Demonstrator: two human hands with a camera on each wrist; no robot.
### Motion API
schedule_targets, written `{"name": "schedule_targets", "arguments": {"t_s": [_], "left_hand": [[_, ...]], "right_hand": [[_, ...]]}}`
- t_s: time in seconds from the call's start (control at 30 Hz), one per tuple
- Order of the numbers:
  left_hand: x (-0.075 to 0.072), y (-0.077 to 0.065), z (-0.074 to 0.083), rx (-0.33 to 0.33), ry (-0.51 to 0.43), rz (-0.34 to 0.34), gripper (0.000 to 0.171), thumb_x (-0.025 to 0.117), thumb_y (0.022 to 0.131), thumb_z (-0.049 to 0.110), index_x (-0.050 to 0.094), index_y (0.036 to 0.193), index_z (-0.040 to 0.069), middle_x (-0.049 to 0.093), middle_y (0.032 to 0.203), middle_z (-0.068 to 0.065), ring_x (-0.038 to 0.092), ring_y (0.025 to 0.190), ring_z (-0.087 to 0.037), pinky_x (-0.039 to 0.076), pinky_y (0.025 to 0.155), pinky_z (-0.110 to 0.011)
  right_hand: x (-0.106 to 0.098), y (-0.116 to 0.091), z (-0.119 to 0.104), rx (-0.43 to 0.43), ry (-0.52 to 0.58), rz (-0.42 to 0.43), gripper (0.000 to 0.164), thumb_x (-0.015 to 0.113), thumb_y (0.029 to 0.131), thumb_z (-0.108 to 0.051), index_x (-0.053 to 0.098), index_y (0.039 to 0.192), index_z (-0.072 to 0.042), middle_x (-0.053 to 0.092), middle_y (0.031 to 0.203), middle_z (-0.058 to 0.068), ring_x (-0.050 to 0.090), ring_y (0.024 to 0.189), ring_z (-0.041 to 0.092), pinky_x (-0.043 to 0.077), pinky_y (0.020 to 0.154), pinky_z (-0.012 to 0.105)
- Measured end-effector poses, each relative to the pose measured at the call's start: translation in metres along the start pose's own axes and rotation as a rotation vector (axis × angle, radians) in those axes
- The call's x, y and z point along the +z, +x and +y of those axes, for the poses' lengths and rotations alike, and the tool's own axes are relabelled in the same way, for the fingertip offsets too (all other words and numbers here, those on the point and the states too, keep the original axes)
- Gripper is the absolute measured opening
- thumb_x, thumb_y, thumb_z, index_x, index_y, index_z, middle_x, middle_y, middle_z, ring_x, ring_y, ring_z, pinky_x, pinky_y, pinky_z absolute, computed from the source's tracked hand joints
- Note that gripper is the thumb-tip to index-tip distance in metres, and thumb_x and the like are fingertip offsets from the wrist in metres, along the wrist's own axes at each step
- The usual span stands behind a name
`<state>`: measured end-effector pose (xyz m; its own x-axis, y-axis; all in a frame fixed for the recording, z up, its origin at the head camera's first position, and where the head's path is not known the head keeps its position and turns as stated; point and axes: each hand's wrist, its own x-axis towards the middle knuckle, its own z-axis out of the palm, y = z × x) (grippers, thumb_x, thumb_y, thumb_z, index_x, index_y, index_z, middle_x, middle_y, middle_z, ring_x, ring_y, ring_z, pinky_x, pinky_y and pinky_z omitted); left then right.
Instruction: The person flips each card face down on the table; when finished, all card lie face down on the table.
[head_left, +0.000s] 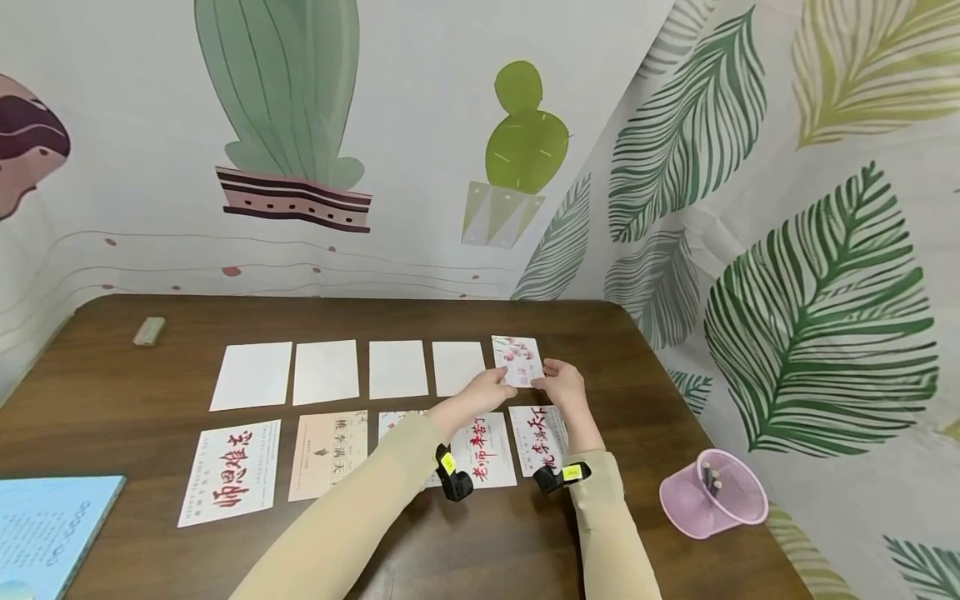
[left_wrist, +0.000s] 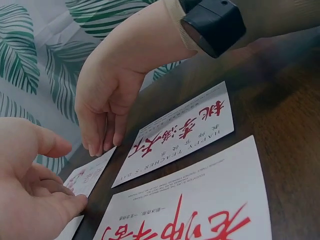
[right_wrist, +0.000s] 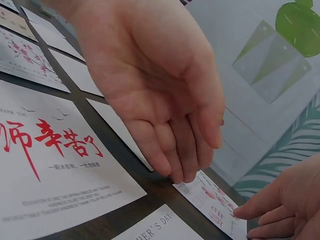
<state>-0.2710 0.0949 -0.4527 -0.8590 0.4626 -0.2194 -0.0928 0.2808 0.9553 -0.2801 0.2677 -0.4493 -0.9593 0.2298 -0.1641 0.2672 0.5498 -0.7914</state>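
Note:
A white card with pink blossoms point(head_left: 516, 353) lies at the right end of the back row. My left hand point(head_left: 482, 393) reaches to its left near corner, its fingers loosely straight and fingertips at the edge. From the opposite side my right hand point(head_left: 566, 388) touches the card's right edge with relaxed fingers. In the right wrist view, the left hand point(right_wrist: 155, 85) hangs over a blank card, and the right hand point(right_wrist: 290, 205) has a fingertip on the blossom card point(right_wrist: 212, 200). The left wrist view shows the right hand's point(left_wrist: 107, 95) fingertips pointing down at the card.
Several blank white cards point(head_left: 326, 372) continue the back row. In front lies a row of printed cards point(head_left: 228, 472) with red lettering or flowers. A pink mesh pen cup point(head_left: 693, 500) stands right, a blue booklet point(head_left: 52, 525) lies left, and a small pale block point(head_left: 149, 331) sits at the back.

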Motion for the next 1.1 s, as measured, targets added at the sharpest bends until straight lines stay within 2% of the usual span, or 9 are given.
{"name": "schedule_targets", "arguments": {"t_s": [0.23,0.33,0.43,0.53,0.67,0.83,1.0,1.1], "left_hand": [[0.002,-0.003,0.000,-0.001,0.030,-0.003,0.061,0.050,0.099,0.016,0.027,0.152,-0.003,0.029,0.157,-0.022,0.028,0.146,-0.037,0.027,0.120,-0.048],[0.003,-0.003,-0.001,0.004,0.030,0.003,0.060,0.051,0.099,0.015,0.028,0.151,-0.004,0.030,0.157,-0.022,0.029,0.145,-0.037,0.027,0.120,-0.048],[0.003,-0.002,0.000,0.006,0.025,0.008,0.060,0.051,0.098,0.013,0.028,0.151,-0.005,0.030,0.157,-0.022,0.029,0.145,-0.037,0.027,0.120,-0.047],[0.003,-0.002,0.000,0.012,0.015,0.011,0.060,0.051,0.098,0.012,0.029,0.150,-0.005,0.030,0.157,-0.022,0.029,0.145,-0.037,0.027,0.120,-0.047],[0.002,-0.001,0.000,0.021,0.001,0.021,0.060,0.052,0.097,0.012,0.030,0.150,-0.005,0.032,0.155,-0.023,0.031,0.144,-0.038,0.028,0.119,-0.047],[-0.003,-0.001,-0.003,0.025,-0.035,0.011,0.059,0.051,0.098,0.012,0.029,0.150,-0.004,0.033,0.155,-0.023,0.032,0.143,-0.039,0.028,0.119,-0.049],[-0.015,-0.001,-0.004,0.044,0.005,-0.010,0.057,0.050,0.098,0.012,0.032,0.150,-0.004,0.035,0.154,-0.022,0.034,0.143,-0.038,0.031,0.118,-0.049],[-0.023,0.000,0.000,0.078,0.035,0.043,0.050,0.052,0.098,0.011,0.041,0.145,-0.004,0.046,0.147,-0.021,0.043,0.136,-0.037,0.038,0.113,-0.048]], "right_hand": [[-0.005,0.006,0.004,0.032,0.108,0.008,0.055,0.064,0.088,-0.001,0.047,0.140,0.007,0.053,0.138,0.027,0.052,0.128,0.037,0.046,0.106,0.046],[-0.008,0.013,0.008,0.031,0.161,0.009,0.054,0.064,0.089,-0.002,0.047,0.140,0.006,0.055,0.136,0.027,0.055,0.124,0.035,0.048,0.103,0.041],[-0.008,0.019,0.011,0.016,0.211,0.019,0.052,0.065,0.089,-0.003,0.050,0.138,0.005,0.058,0.131,0.027,0.062,0.109,0.027,0.052,0.090,0.029],[-0.006,0.023,0.011,0.014,0.268,0.021,0.048,0.065,0.090,-0.004,0.052,0.135,0.006,0.060,0.126,0.028,0.063,0.088,0.014,0.052,0.074,0.017],[-0.002,0.024,0.010,0.029,0.333,-0.001,0.046,0.065,0.090,-0.002,0.052,0.133,0.009,0.061,0.124,0.030,0.061,0.073,0.004,0.053,0.063,0.013],[0.000,0.023,0.008,0.035,0.349,-0.004,0.047,0.064,0.090,-0.001,0.050,0.134,0.010,0.060,0.126,0.030,0.063,0.078,0.005,0.056,0.066,0.014],[-0.001,0.018,0.005,0.011,0.363,0.010,0.044,0.064,0.090,0.001,0.053,0.131,0.010,0.061,0.123,0.029,0.064,0.078,0.006,0.056,0.067,0.014],[-0.001,0.012,-0.003,-0.021,0.367,0.029,0.041,0.064,0.089,0.003,0.054,0.128,0.011,0.062,0.118,0.028,0.063,0.075,0.006,0.056,0.066,0.015]]}}
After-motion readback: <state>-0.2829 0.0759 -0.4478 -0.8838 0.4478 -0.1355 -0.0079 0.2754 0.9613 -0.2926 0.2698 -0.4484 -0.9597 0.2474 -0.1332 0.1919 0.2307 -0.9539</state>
